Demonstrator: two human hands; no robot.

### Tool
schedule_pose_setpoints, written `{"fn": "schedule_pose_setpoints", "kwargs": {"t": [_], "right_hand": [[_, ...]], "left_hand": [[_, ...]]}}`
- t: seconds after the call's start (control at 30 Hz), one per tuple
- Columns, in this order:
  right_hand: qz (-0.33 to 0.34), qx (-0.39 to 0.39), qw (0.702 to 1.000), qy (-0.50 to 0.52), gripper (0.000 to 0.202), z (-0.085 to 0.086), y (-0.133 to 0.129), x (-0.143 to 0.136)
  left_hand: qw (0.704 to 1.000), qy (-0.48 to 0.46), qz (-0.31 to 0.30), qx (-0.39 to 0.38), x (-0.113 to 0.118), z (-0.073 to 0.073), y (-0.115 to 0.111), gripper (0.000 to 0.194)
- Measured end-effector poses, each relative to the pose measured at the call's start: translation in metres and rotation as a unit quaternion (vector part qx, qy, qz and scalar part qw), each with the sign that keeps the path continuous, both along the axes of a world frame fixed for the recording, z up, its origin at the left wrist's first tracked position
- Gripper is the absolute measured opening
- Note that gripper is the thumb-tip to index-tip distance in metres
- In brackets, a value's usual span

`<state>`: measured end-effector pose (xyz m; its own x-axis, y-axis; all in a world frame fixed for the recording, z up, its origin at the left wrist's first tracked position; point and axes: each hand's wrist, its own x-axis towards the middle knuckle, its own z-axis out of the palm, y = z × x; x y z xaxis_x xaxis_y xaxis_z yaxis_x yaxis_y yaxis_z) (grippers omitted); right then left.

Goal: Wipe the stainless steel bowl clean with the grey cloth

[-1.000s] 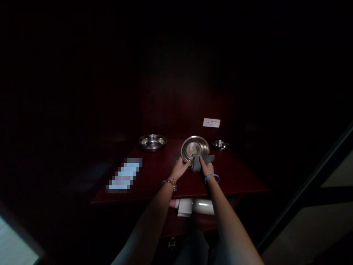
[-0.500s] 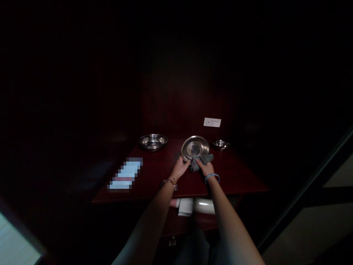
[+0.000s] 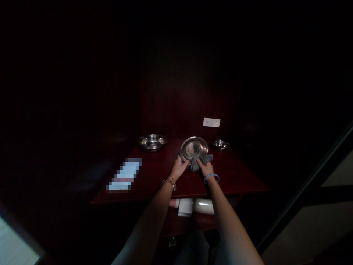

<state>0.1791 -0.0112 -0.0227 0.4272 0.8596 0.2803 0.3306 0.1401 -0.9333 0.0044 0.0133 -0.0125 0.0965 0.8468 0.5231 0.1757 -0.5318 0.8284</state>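
Observation:
A round stainless steel bowl (image 3: pixel 193 146) is tilted up over the dark red table, its inside facing me. My left hand (image 3: pixel 179 167) grips its near left rim, thumb on the inner side and fingers hidden behind. On the near right rim, my right hand (image 3: pixel 204 167) pinches a grey cloth (image 3: pixel 195 163) against the bowl. A flap of the cloth sticks out to the right above that hand. Bracelets circle both wrists.
Another steel bowl (image 3: pixel 152 142) stands at the back left of the table (image 3: pixel 154 180); a smaller steel bowl (image 3: pixel 220 144) is at the back right. A wall socket (image 3: pixel 211 122) is behind. A blurred-out pale patch (image 3: pixel 125 176) lies left. White items (image 3: pixel 185 207) sit on a shelf below.
The bowl has tilted slightly in my hands, and the cloth has shifted a little along its near rim. Both hands keep their holds.

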Motion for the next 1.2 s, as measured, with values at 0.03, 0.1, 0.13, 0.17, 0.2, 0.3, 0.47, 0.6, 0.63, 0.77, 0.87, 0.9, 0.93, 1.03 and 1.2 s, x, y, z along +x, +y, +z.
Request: {"fn": "schedule_pose_setpoints", "kwargs": {"t": [0.03, 0.1, 0.13, 0.17, 0.2, 0.3, 0.47, 0.6, 0.63, 0.77, 0.87, 0.9, 0.93, 1.03, 1.2], "right_hand": [[-0.004, -0.007, 1.0, 0.0, 0.043, -0.0004, 0.0005, 0.0], [-0.012, -0.021, 1.0, -0.004, 0.044, -0.0015, 0.0022, 0.0003], [-0.013, -0.021, 1.0, -0.004, 0.045, -0.0021, 0.0032, 0.0005], [-0.011, -0.017, 1.0, -0.001, 0.046, -0.0028, 0.0042, 0.0008], [-0.009, -0.012, 1.0, 0.003, 0.046, -0.0035, 0.0051, 0.001], [-0.007, -0.012, 1.0, 0.008, 0.05, -0.0052, 0.0066, 0.0018], [-0.025, -0.025, 0.999, -0.011, 0.048, -0.005, 0.0059, 0.0024], [-0.023, -0.022, 0.999, -0.01, 0.048, -0.0045, 0.0058, 0.0024], [-0.023, -0.021, 0.999, -0.009, 0.049, -0.0046, 0.0058, 0.0025], [-0.02, -0.014, 1.0, -0.003, 0.048, -0.0052, 0.006, 0.0028], [-0.021, -0.015, 1.0, -0.003, 0.048, -0.0051, 0.0057, 0.0029], [-0.021, -0.015, 1.0, -0.006, 0.048, -0.0049, 0.0055, 0.0029], [-0.021, -0.013, 1.0, -0.009, 0.048, -0.0047, 0.0052, 0.0028], [-0.022, -0.008, 1.0, -0.011, 0.048, -0.0041, 0.0043, 0.0025], [-0.025, -0.001, 1.0, -0.009, 0.047, -0.0054, 0.0041, 0.0025]], "left_hand": [[1.0, -0.006, 0.001, 0.001, 0.0001, 0.0007, 0.0, 0.051], [1.0, -0.016, 0.006, 0.0, 0.0002, 0.002, -0.0002, 0.056], [1.0, -0.019, 0.01, -0.004, 0.0002, 0.0025, -0.0003, 0.058], [1.0, -0.02, 0.013, -0.008, 0.0003, 0.0029, -0.0005, 0.059], [1.0, -0.02, 0.016, -0.013, 0.0003, 0.0031, -0.0007, 0.06], [1.0, -0.016, 0.014, -0.021, 0.0006, 0.0029, -0.0008, 0.061], [1.0, -0.014, 0.006, 0.003, 0.0005, 0.001, 0.0001, 0.06], [1.0, -0.017, 0.009, -0.009, -0.0002, -0.0011, 0.0008, 0.061], [1.0, -0.017, 0.008, -0.011, -0.0004, -0.0015, 0.0009, 0.061], [1.0, -0.021, 0.005, 0.001, -0.0007, -0.0024, 0.0013, 0.061], [1.0, -0.022, 0.004, 0.007, -0.0007, -0.0024, 0.0016, 0.06], [1.0, -0.021, 0.003, 0.007, -0.0007, -0.0024, 0.0016, 0.059], [1.0, -0.021, 0.002, 0.006, -0.0007, -0.0023, 0.0016, 0.059], [1.0, -0.015, 0.004, 0.003, -0.001, -0.0014, 0.0008, 0.059], [1.0, -0.003, 0.005, 0.007, -0.0014, 0.0005, -0.0007, 0.056]]}}
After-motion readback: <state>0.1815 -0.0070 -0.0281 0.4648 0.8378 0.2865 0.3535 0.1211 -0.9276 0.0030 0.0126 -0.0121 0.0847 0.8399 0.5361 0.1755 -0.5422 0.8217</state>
